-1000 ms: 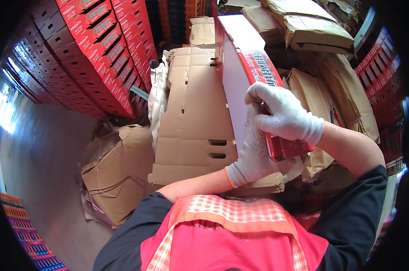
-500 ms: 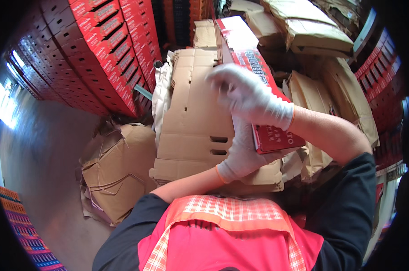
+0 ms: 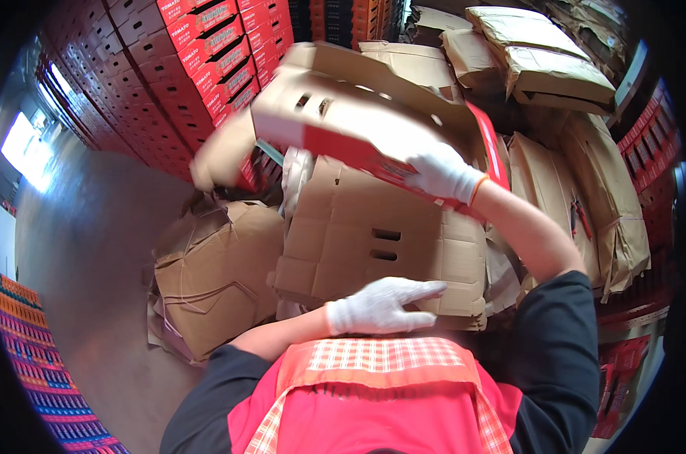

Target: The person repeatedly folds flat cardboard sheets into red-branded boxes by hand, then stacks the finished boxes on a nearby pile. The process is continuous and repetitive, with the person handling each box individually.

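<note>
A partly folded cardboard box [image 3: 341, 149], red outside and brown inside, is tilted in the air, its far end blurred by motion. My right hand [image 3: 443, 174], in a white glove, grips the near red side close to its right end; the thumb is partly hidden. Beneath the box lies a stack of flat brown cardboard blanks [image 3: 320, 250] with slotted hand holes. Close to my apron, my gloved left hand [image 3: 385, 306] is over the near edge of the stack, fingers stretched out and apart, holding nothing.
Tall stacks of red boxes [image 3: 214, 60] rise at the far left. A wrapped bundle [image 3: 214, 284] sits on the floor left of the blanks. More paper-wrapped bundles [image 3: 547, 181] are piled at the right, with a red-handled tool [image 3: 581, 219] on one. Colourful stacked crates [image 3: 40, 363] stand at lower left.
The box has swung from upright beside my hands to across the stack, opening out to the left. My right hand now grips its side. My left hand has come away from it, toward my apron.
</note>
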A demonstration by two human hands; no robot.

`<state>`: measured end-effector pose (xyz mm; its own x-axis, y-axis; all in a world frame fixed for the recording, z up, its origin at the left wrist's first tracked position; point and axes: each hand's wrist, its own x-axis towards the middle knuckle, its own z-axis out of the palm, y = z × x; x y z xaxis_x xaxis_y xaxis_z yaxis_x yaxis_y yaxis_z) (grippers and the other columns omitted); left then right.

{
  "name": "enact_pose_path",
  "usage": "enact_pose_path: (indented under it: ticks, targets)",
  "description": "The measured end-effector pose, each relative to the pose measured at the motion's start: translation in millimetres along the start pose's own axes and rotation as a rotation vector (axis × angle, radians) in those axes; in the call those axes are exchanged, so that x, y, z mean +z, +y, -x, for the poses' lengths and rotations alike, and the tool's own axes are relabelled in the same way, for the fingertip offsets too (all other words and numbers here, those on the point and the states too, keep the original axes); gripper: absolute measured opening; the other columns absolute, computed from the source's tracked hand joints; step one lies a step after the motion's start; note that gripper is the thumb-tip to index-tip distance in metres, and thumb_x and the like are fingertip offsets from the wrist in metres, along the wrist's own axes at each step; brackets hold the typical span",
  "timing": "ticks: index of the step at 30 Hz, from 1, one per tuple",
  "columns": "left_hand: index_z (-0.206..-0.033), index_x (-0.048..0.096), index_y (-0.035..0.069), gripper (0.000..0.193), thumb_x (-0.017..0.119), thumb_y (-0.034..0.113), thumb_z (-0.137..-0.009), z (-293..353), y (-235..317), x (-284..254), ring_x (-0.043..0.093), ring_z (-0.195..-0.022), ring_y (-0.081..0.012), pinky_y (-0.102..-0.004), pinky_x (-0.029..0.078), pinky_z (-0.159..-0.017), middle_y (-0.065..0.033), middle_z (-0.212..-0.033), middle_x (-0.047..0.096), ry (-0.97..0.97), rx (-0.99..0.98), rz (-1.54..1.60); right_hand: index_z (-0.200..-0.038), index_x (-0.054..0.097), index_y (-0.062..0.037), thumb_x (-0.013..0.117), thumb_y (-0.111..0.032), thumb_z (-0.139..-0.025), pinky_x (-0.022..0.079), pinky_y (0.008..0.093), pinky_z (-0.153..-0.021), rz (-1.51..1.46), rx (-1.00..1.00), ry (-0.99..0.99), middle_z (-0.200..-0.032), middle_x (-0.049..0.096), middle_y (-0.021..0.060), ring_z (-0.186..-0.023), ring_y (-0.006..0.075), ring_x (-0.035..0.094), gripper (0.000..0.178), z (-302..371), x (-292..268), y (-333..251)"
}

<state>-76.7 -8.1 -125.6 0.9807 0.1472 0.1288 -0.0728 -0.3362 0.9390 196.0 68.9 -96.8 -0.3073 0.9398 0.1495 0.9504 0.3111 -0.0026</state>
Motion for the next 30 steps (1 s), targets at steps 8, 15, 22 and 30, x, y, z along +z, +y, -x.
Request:
enact_pose_path:
  ticks: [8, 15, 22, 30]
  targets:
    - [-0.149, 0.041, 0.006, 0.063, 0.057, 0.021, -0.090, 77.6, -91.1, -167.1, 0.029, -0.147, -0.0339, -0.0603, 0.023, -0.117, -0.0143, -0.158, 0.034, 0.441, 0.010, -1.665, -0.114, 0.067, -0.0151, 0.067, -0.015, -0.075, 0.053, 0.0446, -0.084, 0.307, 0.372, -0.291, -0.124, 0.061, 0.0061, -0.122, 0.0239, 0.054, 0.039, 144.1, 94.4, 51.7]
    - [-0.119, 0.062, 0.017, 0.054, 0.073, 0.040, -0.071, 19.6, -143.6, -160.2, 0.051, -0.125, -0.0253, -0.0511, 0.042, -0.102, -0.0035, -0.127, 0.058, -0.534, 0.319, -1.428, -0.133, 0.053, -0.0173, 0.073, -0.021, -0.070, 0.051, 0.0443, -0.082, -0.065, -0.089, -0.405, -0.115, 0.062, 0.0074, -0.101, 0.0273, 0.063, 0.066, 191.6, 46.3, -73.7]
    - [-0.061, 0.063, 0.006, 0.040, 0.069, 0.039, -0.083, -35.2, -104.1, -157.1, 0.060, -0.065, -0.0361, -0.0449, 0.049, -0.062, -0.0163, -0.063, 0.059, 0.196, 0.179, -0.999, -0.105, 0.064, -0.0091, 0.084, -0.039, -0.070, 0.053, 0.0398, -0.066, -0.150, 0.311, 0.475, -0.083, 0.065, 0.0113, -0.077, 0.0323, 0.067, 0.050, 174.6, 47.9, -17.6]
    - [-0.133, 0.055, 0.001, 0.074, 0.078, 0.047, -0.079, 32.5, -27.9, -89.6, 0.063, -0.110, -0.0367, -0.0410, 0.049, -0.092, -0.0259, -0.120, 0.064, -0.756, -0.263, -0.308, -0.137, 0.053, -0.0042, 0.081, -0.049, -0.076, 0.049, 0.0393, -0.096, -0.814, 0.250, -0.929, -0.126, 0.062, 0.0202, -0.119, 0.0320, 0.059, 0.080, 201.9, -24.2, -87.3]
